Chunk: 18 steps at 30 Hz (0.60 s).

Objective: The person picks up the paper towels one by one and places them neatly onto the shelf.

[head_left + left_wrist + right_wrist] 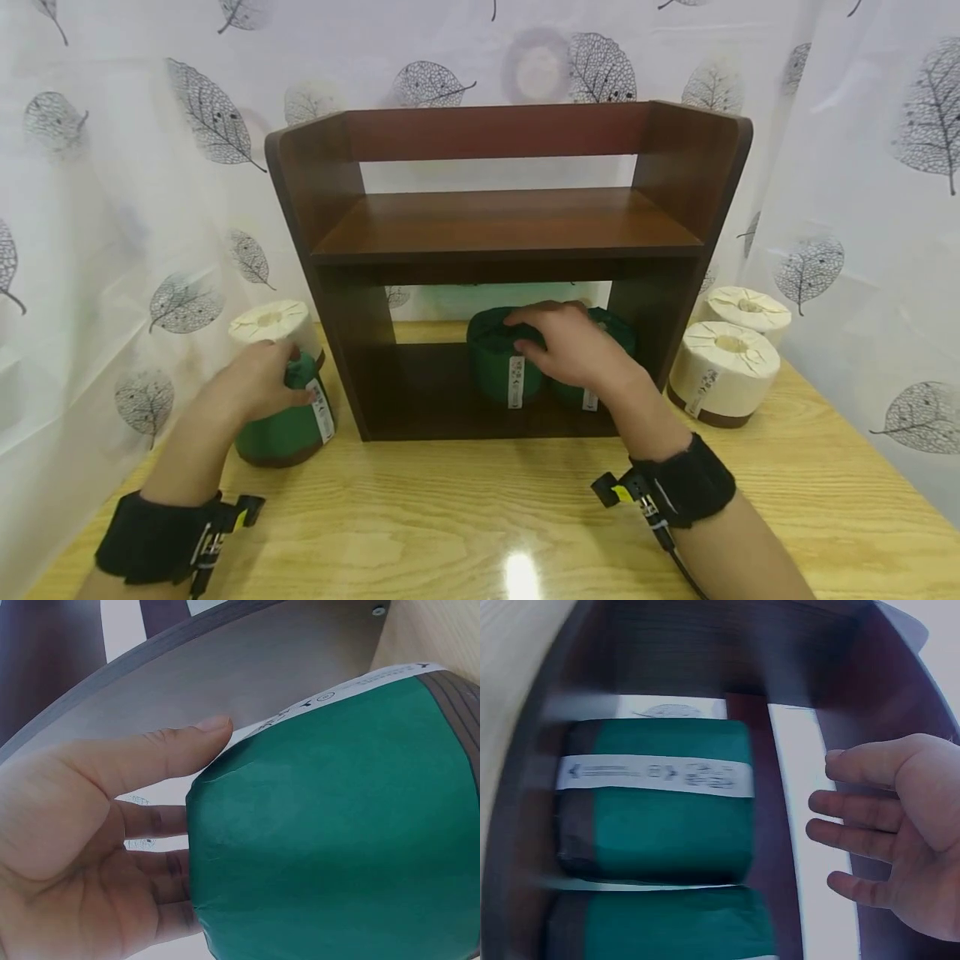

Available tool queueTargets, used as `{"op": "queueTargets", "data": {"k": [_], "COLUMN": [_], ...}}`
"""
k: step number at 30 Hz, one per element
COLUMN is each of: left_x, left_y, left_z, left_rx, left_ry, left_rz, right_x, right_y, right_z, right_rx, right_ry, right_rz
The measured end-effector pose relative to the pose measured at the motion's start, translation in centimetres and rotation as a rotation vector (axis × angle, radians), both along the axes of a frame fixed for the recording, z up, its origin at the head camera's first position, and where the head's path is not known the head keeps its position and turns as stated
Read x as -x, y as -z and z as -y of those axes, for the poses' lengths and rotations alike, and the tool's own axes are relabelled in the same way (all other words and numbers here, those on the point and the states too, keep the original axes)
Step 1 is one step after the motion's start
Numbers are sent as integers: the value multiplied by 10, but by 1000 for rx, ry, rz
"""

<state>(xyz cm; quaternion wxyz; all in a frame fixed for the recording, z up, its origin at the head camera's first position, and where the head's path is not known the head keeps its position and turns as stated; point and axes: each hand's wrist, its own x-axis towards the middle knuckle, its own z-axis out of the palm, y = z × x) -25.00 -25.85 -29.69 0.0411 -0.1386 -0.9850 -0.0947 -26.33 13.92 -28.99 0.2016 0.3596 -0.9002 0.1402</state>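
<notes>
At the left of the shelf, my left hand (258,383) grips the top of a green paper-wrapped roll (277,433) with a brown base and white label. In the left wrist view, the thumb lies by the label edge of this roll (337,817); the fingertips are hidden behind its top. My right hand (570,342) is over two similar green rolls standing side by side in the lower compartment. In the right wrist view, the right hand (900,825) has its fingers spread, apart from the nearer roll (667,832) and its neighbour (667,926).
A dark brown wooden shelf (510,221) stands on the light wooden table (450,517). One cream-wrapped roll (273,321) is behind my left hand. Two more cream rolls (723,375) stand right of the shelf. A leaf-patterned curtain (847,167) hangs behind.
</notes>
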Motion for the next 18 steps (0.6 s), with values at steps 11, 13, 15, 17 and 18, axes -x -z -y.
{"op": "queueTargets", "data": {"k": [11,13,15,17,18], "left_x": [-1,-1,-1,-1,-2], "left_y": [1,0,0,-1,-1], "left_z": [1,1,0,-1,-1], "left_rx": [-17,-18,-13,-6,2], "left_ry": [-23,-24,-24,-22,-24], "left_rz": [16,14,17,23,24], "right_x": [-38,-44,-50,-57,-59], "right_y": [-41,-47,-52,-57,-59], "right_z": [-22,-26,-30,-32,-34], "right_rx": [171,214,251,290,305], "right_ry": [13,16,12,3,-3], "right_rz": [-262,-316,-366,-409,-436]}}
